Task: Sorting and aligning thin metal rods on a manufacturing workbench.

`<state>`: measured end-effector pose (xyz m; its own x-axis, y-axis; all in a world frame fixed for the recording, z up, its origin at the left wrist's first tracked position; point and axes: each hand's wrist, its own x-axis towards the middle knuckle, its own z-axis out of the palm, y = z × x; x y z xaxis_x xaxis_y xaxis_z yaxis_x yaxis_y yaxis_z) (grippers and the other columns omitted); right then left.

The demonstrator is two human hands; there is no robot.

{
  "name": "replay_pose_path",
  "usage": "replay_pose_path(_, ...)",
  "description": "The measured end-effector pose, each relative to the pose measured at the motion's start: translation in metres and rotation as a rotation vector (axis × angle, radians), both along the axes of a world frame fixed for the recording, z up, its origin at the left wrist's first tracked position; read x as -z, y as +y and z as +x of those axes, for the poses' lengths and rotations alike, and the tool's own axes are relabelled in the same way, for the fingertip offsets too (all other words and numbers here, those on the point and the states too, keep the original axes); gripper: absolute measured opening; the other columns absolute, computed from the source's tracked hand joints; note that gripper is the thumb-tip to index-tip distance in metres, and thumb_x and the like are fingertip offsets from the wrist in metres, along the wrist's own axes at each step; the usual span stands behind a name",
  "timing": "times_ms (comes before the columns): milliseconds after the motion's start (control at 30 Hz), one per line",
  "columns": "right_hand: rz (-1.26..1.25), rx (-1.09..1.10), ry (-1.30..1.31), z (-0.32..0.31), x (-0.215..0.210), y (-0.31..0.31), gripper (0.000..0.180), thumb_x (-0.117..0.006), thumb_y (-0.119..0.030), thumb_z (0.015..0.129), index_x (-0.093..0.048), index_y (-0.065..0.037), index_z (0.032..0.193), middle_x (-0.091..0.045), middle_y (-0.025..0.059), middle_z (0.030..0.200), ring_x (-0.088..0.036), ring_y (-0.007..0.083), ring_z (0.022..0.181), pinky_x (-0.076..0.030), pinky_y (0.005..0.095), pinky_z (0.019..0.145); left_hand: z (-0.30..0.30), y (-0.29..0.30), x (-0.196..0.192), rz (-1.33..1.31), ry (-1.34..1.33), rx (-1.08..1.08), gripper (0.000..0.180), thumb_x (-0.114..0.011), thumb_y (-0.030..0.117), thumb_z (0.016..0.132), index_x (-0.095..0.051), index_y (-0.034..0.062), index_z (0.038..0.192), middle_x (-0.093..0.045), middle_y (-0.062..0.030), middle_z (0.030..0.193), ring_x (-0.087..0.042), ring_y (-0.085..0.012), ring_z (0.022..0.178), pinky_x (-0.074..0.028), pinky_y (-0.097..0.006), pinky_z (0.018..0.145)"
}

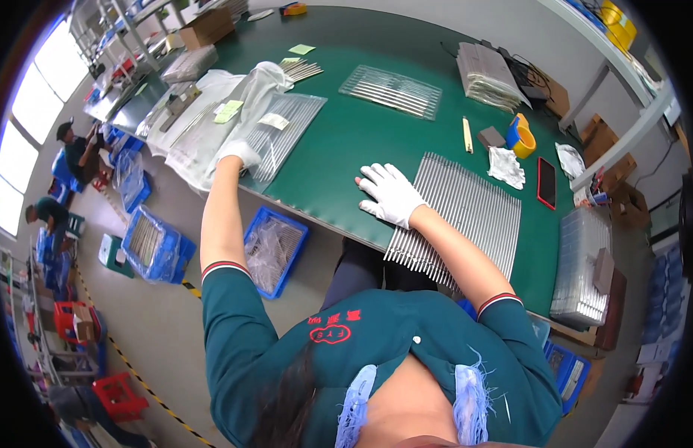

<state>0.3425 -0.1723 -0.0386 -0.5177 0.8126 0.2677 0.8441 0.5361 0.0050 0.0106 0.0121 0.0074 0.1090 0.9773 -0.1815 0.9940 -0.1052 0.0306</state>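
Observation:
My left hand [242, 151], in a white glove, is at the near left edge of a clear plastic tray [283, 149] with rows of thin rods and a pale label. Its fingers are too hidden to show whether they grip the tray or the white plastic wrapping [268, 78] beside it. My right hand [391, 196], gloved with one bare fingertip showing, lies flat on the green tabletop, fingers spread and holding nothing. Under its wrist and forearm runs a wide row of slim silvery rods [466, 201], laid side by side and reaching the table's front edge.
Farther back lie another clear tray [391, 91] with rods and stacked trays [488, 75]. A yellow tape dispenser [521, 136], crumpled gloves [506, 166] and a red-edged phone [546, 183] are at right. Clear trays are stacked [582, 261] at the right edge. A blue crate [275, 250] stands below the table.

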Motion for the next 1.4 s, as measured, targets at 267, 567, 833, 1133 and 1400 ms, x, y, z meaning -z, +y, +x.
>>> replay_pose_path(267,-0.038,-0.018,0.061,-0.005,-0.002,0.002,0.056,-0.046,-0.049,0.087,-0.053,-0.008,0.125,-0.046,0.0127,0.133,-0.039,0.0269,0.125,-0.026,0.0424,0.106,-0.03,0.025,0.029,-0.074,0.033,-0.009,0.051,-0.07,0.034,0.057,-0.068,-0.0036,0.092,-0.067,-0.0215,0.092,-0.066,-0.0284,0.084,-0.052,-0.035,0.074)
replay_pose_path(567,-0.051,0.007,0.098,0.0,-0.002,-0.004,0.056,-0.047,-0.048,0.087,-0.052,-0.008,0.126,-0.046,0.0126,0.132,-0.039,0.0267,0.124,-0.026,0.0408,0.106,-0.018,-0.012,0.019,-0.025,-0.423,-0.176,0.041,-0.07,0.024,0.06,-0.065,-0.0089,0.084,-0.064,-0.0159,0.076,-0.061,-0.021,0.067,-0.05,-0.034,0.061)
replay_pose_path(833,-0.074,-0.006,0.103,-0.007,-0.002,-0.001,0.056,-0.047,-0.049,0.087,-0.052,-0.009,0.127,-0.046,0.0114,0.133,-0.039,0.0258,0.124,-0.025,0.0415,0.106,-0.048,-0.001,0.031,0.211,-0.009,0.047,0.038,-0.067,0.022,0.061,-0.068,-0.0044,0.088,-0.065,-0.0266,0.093,-0.065,-0.0357,0.088,-0.051,-0.039,0.077)
replay_pose_path(1133,-0.058,0.006,0.06,-0.006,-0.001,-0.001,0.057,-0.045,-0.049,0.088,-0.052,-0.008,0.127,-0.046,0.0129,0.135,-0.039,0.0277,0.126,-0.025,0.0433,0.108,-0.037,-0.015,0.025,0.125,-0.089,-0.061,0.037,-0.061,0.018,0.067,-0.066,-0.0041,0.096,-0.064,-0.0264,0.095,-0.063,-0.0377,0.092,-0.05,-0.04,0.079)
replay_pose_path(1400,-0.027,-0.01,0.082,-0.005,0.0,-0.002,0.056,-0.044,-0.049,0.089,-0.051,-0.009,0.128,-0.047,0.0131,0.132,-0.039,0.0278,0.125,-0.026,0.0418,0.107,-0.034,-0.026,0.019,0.073,0.057,-0.058,0.034,-0.056,0.022,0.071,-0.069,-0.0015,0.094,-0.064,-0.0254,0.1,-0.063,-0.0371,0.096,-0.049,-0.04,0.082)
